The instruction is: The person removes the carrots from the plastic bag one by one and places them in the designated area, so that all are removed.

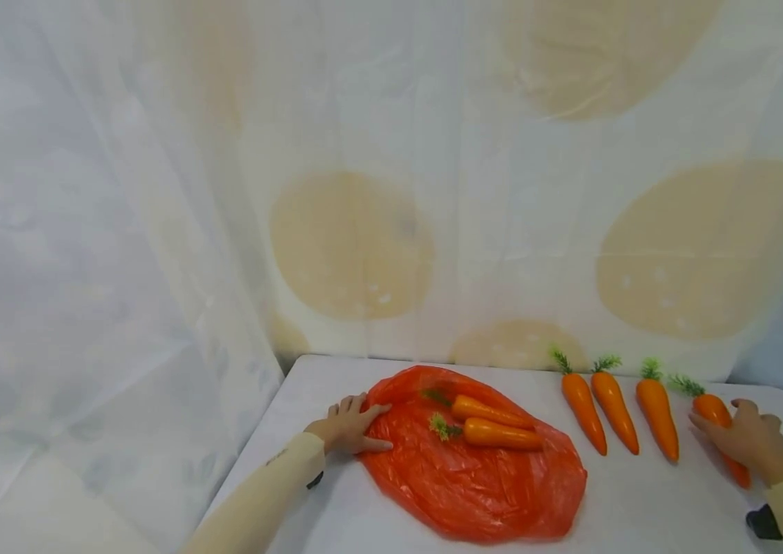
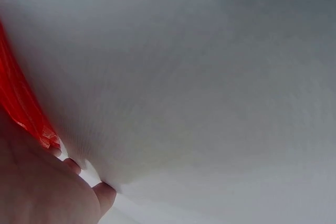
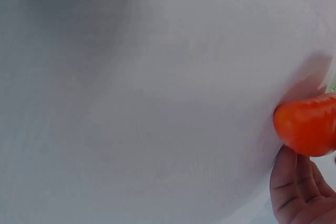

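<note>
My left hand (image 1: 348, 425) rests at the left edge of a crumpled red plastic bag (image 1: 461, 492), fingers spread, two of them lying over the film. In the left wrist view that hand (image 2: 47, 182) is beside a strip of the bag (image 2: 21, 98). Two orange carrots, an upper one (image 1: 491, 411) and a lower one (image 1: 502, 435), lie on the bag with green tops to the left. At the far right, my right hand (image 1: 751, 438) holds a carrot (image 1: 713, 409) between thumb and fingers; in the right wrist view the fingers are against the carrot (image 3: 307, 124).
Three more carrots lie in a row between bag and right hand: a left one (image 1: 584, 412), a middle one (image 1: 615, 410) and a right one (image 1: 658, 418). All are on a white table (image 1: 641, 508). A pale curtain with tan spots (image 1: 353, 246) hangs behind it.
</note>
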A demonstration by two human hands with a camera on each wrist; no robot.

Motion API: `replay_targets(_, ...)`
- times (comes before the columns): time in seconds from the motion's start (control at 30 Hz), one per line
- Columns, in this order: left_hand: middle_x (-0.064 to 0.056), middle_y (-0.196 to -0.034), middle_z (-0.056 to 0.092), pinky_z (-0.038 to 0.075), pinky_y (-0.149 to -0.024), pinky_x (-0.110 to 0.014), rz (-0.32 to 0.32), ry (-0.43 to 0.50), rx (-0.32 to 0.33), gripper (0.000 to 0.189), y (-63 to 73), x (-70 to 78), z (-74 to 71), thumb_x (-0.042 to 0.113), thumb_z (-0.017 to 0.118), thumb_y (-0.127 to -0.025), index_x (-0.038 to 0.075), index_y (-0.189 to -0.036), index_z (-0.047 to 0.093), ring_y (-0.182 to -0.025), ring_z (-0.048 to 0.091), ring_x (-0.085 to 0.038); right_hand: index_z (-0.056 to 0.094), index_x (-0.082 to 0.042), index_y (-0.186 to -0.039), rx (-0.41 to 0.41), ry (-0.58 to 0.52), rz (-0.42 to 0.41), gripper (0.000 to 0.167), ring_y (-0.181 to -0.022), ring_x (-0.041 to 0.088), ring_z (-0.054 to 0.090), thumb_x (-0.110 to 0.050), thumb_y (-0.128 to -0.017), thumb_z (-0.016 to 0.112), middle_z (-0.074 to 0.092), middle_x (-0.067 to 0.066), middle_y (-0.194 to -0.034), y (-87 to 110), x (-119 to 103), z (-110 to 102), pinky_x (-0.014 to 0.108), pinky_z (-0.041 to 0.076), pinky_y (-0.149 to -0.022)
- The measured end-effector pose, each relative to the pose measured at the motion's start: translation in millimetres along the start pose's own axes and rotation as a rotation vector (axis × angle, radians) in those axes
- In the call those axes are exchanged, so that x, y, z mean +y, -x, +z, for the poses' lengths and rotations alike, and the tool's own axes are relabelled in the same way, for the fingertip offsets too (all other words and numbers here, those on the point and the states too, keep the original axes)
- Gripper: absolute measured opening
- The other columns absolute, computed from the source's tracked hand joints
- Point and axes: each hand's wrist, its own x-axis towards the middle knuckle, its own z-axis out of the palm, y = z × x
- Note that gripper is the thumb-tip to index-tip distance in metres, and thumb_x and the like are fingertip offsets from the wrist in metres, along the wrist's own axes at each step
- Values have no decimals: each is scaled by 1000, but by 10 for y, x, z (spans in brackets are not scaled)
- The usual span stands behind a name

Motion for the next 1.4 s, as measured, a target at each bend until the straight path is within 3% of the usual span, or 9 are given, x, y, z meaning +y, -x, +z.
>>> replay_targets(0.3, -11, -161, 22, 33, -106, -70, -3, -5, 6, 80, -29, -9, 41, 70, 63, -81, 43, -150, 34, -142, 25, -41, 11, 20, -143, 112, 87, -71, 113, -110, 62, 28, -68, -88, 56, 9, 53, -131, 37, -23, -57, 71, 42, -94)
replay_targets(0.57, -10, -162, 20, 31, -109, -69, -9, -5, 3, 81, -63, -71, 97, 72, 63, -79, 47, -150, 33, -144, 23, -40, 25, 13, -140, 271, 254, -277, 106, -109, 64, 26, -73, -85, 55, 11, 48, -133, 209, -54, -46, 77, 30, -93)
replay_targets(0.73, -10, -161, 22, 34, -107, -69, -9, -17, 1, 81, -68, -48, 66, 73, 63, -79, 46, -150, 33, -143, 24, -39, 17, 7, -147, 299, 251, -304, 109, -114, 67, 21, -75, -85, 53, 1, 48, -143, 272, -93, -53, 78, 20, -101)
replay_targets(0.97, -11, -161, 23, 35, -106, -68, -2, -7, -5, 81, -23, -20, 37, 72, 63, -80, 44, -150, 34, -141, 26, -39, -1, -9, -158, 387, 264, -480, 105, -120, 70, 17, -72, -90, 49, -22, 38, -154, 304, -178, -96, 81, 11, -100)
replay_targets(1.07, -10, -162, 21, 35, -106, -68, -1, -7, -7, 82, -19, -35, 33, 73, 62, -80, 45, -151, 32, -141, 26, -40, -2, -14, -158, 423, 283, -538, 101, -123, 67, 17, -68, -91, 49, -23, 34, -156, 328, -272, -107, 81, 10, -101)
replay_targets(1.4, -9, -162, 20, 33, -108, -68, 16, -8, -14, 83, -61, -77, 57, 74, 62, -79, 46, -151, 31, -142, 25, -39, 1, -18, -159, 426, 336, -576, 97, -131, 63, 13, -69, -91, 48, -25, 29, -158, 442, -566, -49, 80, 3, -106)
